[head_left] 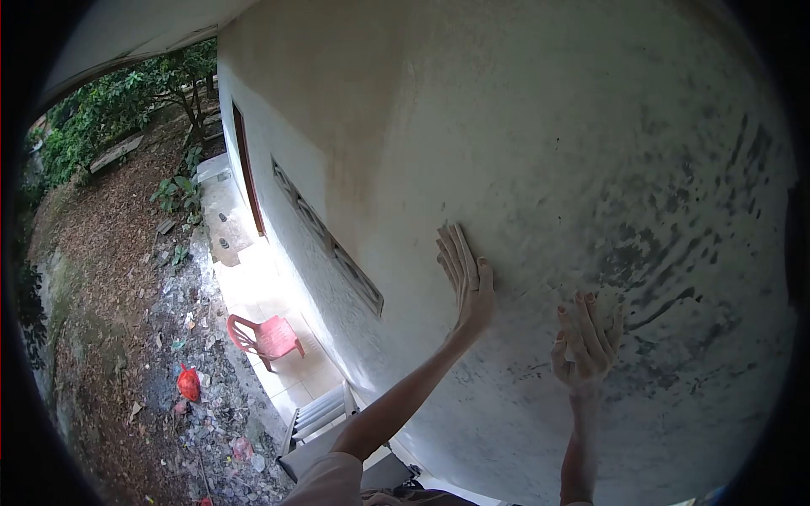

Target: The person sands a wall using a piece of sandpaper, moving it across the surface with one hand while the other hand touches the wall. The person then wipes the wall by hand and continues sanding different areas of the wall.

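My left hand (468, 274) lies against the pale wall (439, 143), fingers stretched out and thumb apart. White dust covers its fingers. Lower and to the right, my right hand (588, 341) is also at the wall, its fingers extended and coated in the same pale dust. I see no tool in either hand. Around and beyond the right hand, the wall carries dark grey patches and streaks (666, 308).
A ladder (321, 415) stands below my left arm. On the tiled floor far below is a red plastic chair (274, 337). A red bag (188, 384) lies among litter on the ground. A vent opening (325, 232) and a doorway (248, 169) run along the wall.
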